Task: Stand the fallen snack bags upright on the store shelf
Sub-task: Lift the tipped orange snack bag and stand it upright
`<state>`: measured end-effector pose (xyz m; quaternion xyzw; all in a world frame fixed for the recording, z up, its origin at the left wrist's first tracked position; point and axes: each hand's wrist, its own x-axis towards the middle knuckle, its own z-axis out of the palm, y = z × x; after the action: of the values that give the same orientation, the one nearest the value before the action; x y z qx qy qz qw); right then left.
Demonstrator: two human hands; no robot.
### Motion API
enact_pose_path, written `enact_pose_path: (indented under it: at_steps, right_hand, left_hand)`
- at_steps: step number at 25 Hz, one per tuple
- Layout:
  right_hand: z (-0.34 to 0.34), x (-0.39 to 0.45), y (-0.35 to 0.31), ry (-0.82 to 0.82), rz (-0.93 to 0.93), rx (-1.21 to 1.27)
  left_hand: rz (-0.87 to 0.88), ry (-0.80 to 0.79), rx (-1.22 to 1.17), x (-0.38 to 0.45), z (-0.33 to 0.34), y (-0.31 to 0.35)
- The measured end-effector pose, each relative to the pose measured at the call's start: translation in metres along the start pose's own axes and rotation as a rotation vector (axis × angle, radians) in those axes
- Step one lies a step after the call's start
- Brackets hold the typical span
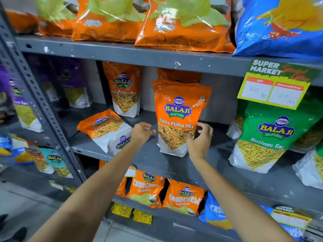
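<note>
Between the loosely curled, open fingers of the left hand (142, 131) and right hand (201, 137) one Tikha Mitha Mix bag (178, 117) stands upright on the shelf (174, 165) (right thumb maybe brushing it), while left of the left fingers two fallen bags (106, 130) wait.

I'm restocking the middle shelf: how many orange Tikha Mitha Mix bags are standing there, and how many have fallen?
Standing: 3 (front bag, bag behind it, back-left bag)
Fallen: 2 (upper fallen bag, lower fallen bag)
Total: 5
</note>
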<state>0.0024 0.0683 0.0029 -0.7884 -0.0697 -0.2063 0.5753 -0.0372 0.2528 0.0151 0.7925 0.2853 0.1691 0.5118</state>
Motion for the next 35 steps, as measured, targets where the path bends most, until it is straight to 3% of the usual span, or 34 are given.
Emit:
enact_pose_path:
  at_steps: [7, 14, 17, 19, 21, 23, 25, 29, 35]
  right_hand:
    - [0.017, -0.033, -0.034, -0.213, -0.174, -0.035]
    - [0.103, -0.051, -0.071, -0.418, -0.226, -0.002]
    - [0.149, -0.046, -0.072, -0.464, -0.136, -0.033]
    - [0.180, -0.041, -0.068, -0.513, -0.053, -0.052]
    - [0.203, -0.033, -0.063, -0.587, 0.084, -0.117]
    - [0.220, -0.023, -0.057, -0.660, 0.237, -0.217]
    - [0.227, -0.019, -0.052, -0.743, 0.397, -0.199]
    - [0.229, -0.026, -0.052, -0.827, 0.663, -0.016]
    - [0.206, -0.042, -0.048, -0.787, 0.608, 0.097]
  left_hand:
    - [-0.041, 0.266, 0.057, -0.021, -0.078, -0.039]
    - [-0.218, 0.333, 0.124, 0.003, -0.147, -0.078]
    - [-0.347, 0.226, 0.158, 0.028, -0.157, -0.097]
    - [-0.492, 0.164, -0.073, 0.043, -0.161, -0.108]
    - [-0.629, 0.001, -0.386, 0.051, -0.162, -0.116]
    - [-0.700, -0.195, -0.517, 0.059, -0.161, -0.118]
    - [-0.725, -0.276, -0.545, 0.065, -0.158, -0.114]
    - [-0.717, -0.322, -0.500, 0.071, -0.157, -0.108]
    - [-0.498, -0.139, -0.450, 0.041, -0.154, -0.103]
